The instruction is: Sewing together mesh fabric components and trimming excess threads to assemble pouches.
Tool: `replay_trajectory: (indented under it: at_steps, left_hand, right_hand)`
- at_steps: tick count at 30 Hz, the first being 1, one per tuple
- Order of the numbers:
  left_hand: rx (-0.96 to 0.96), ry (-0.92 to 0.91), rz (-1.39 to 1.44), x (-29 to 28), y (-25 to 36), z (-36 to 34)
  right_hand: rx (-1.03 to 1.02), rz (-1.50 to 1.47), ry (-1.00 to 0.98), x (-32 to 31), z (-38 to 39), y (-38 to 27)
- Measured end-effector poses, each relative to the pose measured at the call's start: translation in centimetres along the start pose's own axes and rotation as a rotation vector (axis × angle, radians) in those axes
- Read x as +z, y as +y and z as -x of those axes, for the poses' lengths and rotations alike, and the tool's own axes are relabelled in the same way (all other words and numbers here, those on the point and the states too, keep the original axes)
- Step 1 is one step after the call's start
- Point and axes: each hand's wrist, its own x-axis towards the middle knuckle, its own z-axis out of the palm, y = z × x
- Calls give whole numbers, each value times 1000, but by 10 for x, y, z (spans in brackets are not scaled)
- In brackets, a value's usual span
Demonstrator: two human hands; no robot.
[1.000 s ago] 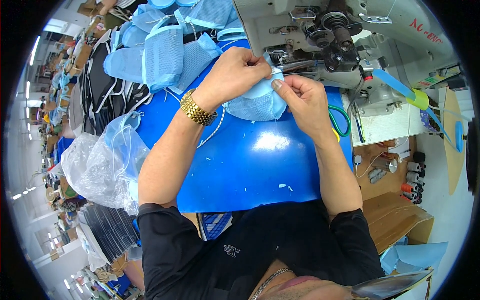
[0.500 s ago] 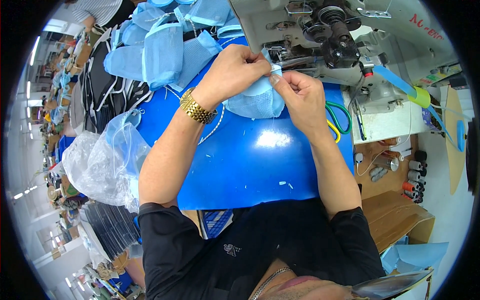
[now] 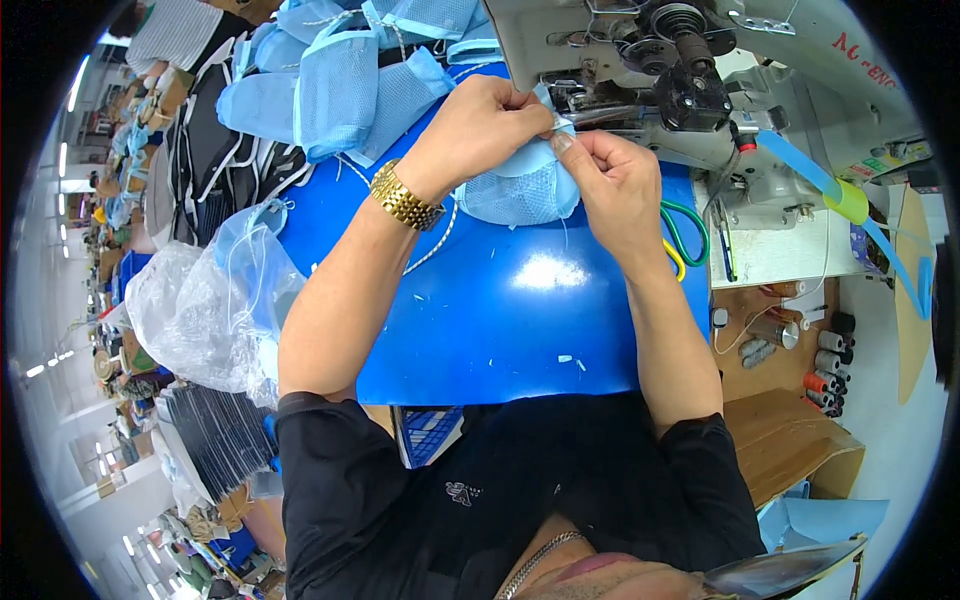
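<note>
Both hands pinch one light blue mesh fabric piece (image 3: 515, 190) at its upper edge, right in front of the sewing machine (image 3: 690, 95). My left hand (image 3: 480, 125), with a gold watch (image 3: 405, 197) on its wrist, grips the left part of that edge. My right hand (image 3: 615, 185) grips the right part, fingertips almost touching the left ones. The piece rests on the shiny blue work surface (image 3: 500, 320). A thin white cord (image 3: 435, 245) trails from under my left wrist.
A pile of similar blue mesh pieces (image 3: 340, 70) lies at the far left. A clear plastic bag (image 3: 200, 310) sits at the left edge. Green and yellow handled scissors (image 3: 685, 240) lie beside my right wrist. Thread spools (image 3: 825, 375) stand at the right, with blue binding tape (image 3: 810, 175).
Both hands and the mesh piece have stayed by the machine, only shifting slightly; the fingers have drawn closer together on the fabric's edge.
</note>
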Motion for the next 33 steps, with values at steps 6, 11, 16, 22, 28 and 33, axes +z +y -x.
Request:
replay_trajectory:
  at_steps: [6,11,16,22,28,33]
  left_hand:
    - [19,21,92,3,-6,-2]
    - [72,50,167,5,-11,-7]
    - [279,334,-95,-3,-17,26]
    - [759,461,-669,18,-26,60]
    - [858,417,-816,9,-18,38]
    - [981,357,-850,2,-9,31]
  right_hand:
    - [2,42,17,0,-2,-3]
    - [-8,77,-18,-4,-5,-5]
    - [68,-5,-89,-12,-2,-1]
    - [43,71,-208,-20,1,5]
    - [-43,227,-223,-20,-1,2]
    - [1,218,-249,-22,0,4]
